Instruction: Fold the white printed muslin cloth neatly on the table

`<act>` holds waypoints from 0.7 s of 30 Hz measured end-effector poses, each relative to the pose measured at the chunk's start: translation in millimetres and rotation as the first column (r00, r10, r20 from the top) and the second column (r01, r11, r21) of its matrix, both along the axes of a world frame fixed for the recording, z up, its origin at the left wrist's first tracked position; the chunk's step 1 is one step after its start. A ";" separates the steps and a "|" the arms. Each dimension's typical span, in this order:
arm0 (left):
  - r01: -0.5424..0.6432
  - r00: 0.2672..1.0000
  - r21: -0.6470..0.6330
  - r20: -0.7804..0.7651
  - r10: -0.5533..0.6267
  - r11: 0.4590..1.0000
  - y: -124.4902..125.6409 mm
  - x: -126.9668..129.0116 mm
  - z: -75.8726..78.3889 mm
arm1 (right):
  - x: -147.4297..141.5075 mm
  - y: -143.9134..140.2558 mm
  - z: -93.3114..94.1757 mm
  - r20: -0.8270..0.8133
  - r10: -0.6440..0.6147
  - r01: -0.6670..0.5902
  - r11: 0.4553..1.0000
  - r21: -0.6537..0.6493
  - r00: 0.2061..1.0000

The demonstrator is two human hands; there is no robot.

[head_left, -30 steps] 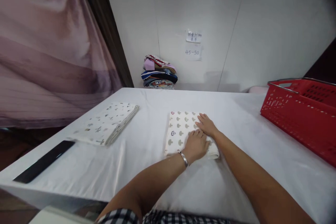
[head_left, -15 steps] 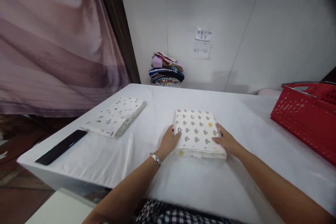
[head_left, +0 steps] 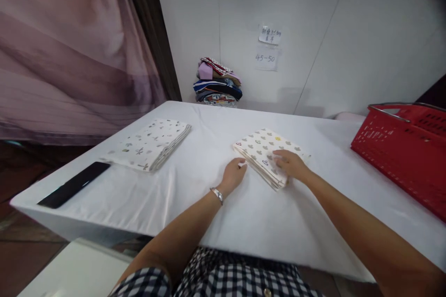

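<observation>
The lower paper note on the wall reads "45-50".

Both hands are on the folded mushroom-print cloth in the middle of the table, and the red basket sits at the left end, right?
Not quite: the head view shows the red basket at the table's right end. Both the left hand and right hand do touch the mushroom-print cloth.

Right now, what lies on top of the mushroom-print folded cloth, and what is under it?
The right hand rests flat on the mushroom-print cloth; the left hand touches its near edge. Under it shows only the white table cover; whatever lies directly beneath is hidden.
</observation>
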State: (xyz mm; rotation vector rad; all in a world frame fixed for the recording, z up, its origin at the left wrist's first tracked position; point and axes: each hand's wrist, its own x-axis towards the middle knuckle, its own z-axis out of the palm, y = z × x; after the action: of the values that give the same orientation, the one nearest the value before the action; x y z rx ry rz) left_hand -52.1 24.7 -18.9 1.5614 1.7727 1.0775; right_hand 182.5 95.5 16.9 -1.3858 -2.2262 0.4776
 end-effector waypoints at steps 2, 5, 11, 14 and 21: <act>-0.033 0.992 0.112 -0.121 0.047 0.993 13.3 -14.6 1.0 | -7.6 -25.1 -5.6 -0.039 0.063 -0.063 0.998 -0.006 0.997; -0.013 0.975 0.280 -0.210 0.075 0.960 33.1 -26.9 0.8 | -14.7 -45.6 -8.2 -0.020 0.042 -0.041 0.999 0.036 0.999; 0.131 0.939 0.403 -0.342 0.016 0.906 60.5 -32.4 -3.5 | -29.8 -52.1 -3.8 0.171 -0.047 0.031 0.995 0.098 0.984; 0.224 0.913 0.406 -0.406 -0.044 0.886 69.2 -36.0 -5.3 | -35.9 -53.7 -3.5 0.227 -0.068 0.043 0.992 0.116 0.972; 0.333 0.884 0.388 -0.446 -0.141 0.859 80.6 -45.5 -9.5 | -37.5 -58.7 -8.4 0.097 -0.108 0.097 0.989 0.116 0.989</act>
State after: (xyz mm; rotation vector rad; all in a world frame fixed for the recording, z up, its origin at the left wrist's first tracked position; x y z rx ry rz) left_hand -97.6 105.3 -28.4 2.3790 1.5648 1.1594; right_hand 145.0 36.8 8.5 -1.4882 -2.2125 0.2480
